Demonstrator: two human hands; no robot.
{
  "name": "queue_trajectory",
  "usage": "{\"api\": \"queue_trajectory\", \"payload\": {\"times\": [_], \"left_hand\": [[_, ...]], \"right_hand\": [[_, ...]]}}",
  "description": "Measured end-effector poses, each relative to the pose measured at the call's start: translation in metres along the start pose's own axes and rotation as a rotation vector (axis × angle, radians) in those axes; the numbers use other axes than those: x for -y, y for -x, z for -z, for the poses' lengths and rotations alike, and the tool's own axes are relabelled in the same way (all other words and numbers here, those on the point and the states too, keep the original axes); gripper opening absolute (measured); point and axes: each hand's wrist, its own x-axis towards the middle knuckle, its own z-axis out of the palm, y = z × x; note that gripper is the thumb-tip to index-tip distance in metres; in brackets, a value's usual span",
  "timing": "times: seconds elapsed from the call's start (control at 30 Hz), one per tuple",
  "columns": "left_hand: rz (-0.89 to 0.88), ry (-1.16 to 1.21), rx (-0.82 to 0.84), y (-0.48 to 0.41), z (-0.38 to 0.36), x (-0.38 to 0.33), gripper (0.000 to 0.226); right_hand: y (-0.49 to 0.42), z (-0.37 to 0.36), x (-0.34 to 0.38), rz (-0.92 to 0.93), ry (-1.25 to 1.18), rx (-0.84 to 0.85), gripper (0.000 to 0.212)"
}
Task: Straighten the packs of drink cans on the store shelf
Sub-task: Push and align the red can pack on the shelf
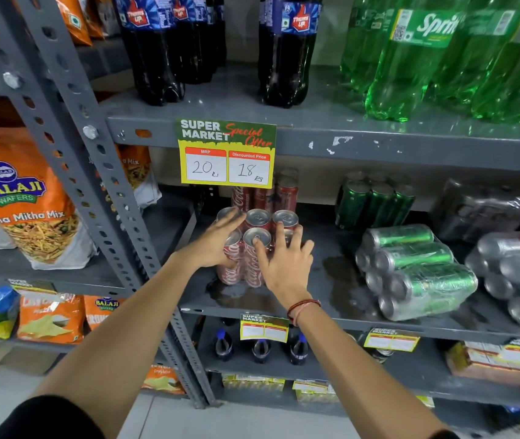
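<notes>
Red can pack (pixel 249 248) upright on grey shelf (pixel 331 280), below price tag (pixel 227 153). Left hand (pixel 217 242) flat against its left side, fingers spread. Right hand (pixel 284 264) open on top and right side. Green can pack (pixel 410 270) toppled nearby, possibly shrink-wrapped.

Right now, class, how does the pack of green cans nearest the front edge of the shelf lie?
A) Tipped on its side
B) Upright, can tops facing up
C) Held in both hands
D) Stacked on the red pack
A: the green pack lies on its side, can ends facing left, while both hands rest on the red pack.
</notes>
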Motion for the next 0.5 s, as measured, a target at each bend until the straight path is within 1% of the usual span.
{"api": "queue_trajectory", "payload": {"times": [0.03,0.1,0.13,0.23,0.33,0.43,0.47,0.5], "left_hand": [[-0.008,0.001,-0.004,0.0,0.002,0.0,0.113],[-0.182,-0.042,0.165,-0.018,-0.016,-0.044,0.113],[-0.175,-0.064,0.149,-0.017,-0.017,-0.046,0.113],[-0.08,-0.11,0.119,-0.012,-0.019,-0.047,0.112],[0.068,-0.286,0.123,-0.003,-0.012,-0.041,0.107],[0.198,-0.397,0.18,0.008,0.0,-0.047,0.097],[0.196,-0.414,0.193,0.009,0.006,-0.051,0.095],[0.151,-0.415,0.198,0.006,0.009,-0.062,0.092]], "right_hand": [[-0.002,-0.002,0.002,-0.004,0.006,-0.002,0.073],[0.018,0.019,-0.034,-0.207,0.028,-0.113,0.073],[0.016,0.02,-0.033,-0.203,0.019,-0.103,0.073],[0.016,0.023,-0.037,-0.149,0.003,-0.016,0.071],[0.013,0.032,-0.034,-0.097,-0.143,0.042,0.067],[0.021,0.048,-0.049,-0.101,-0.233,-0.043,0.067],[0.022,0.056,-0.057,-0.117,-0.23,-0.088,0.067],[0.022,0.068,-0.07,-0.147,-0.213,-0.147,0.067]]}}
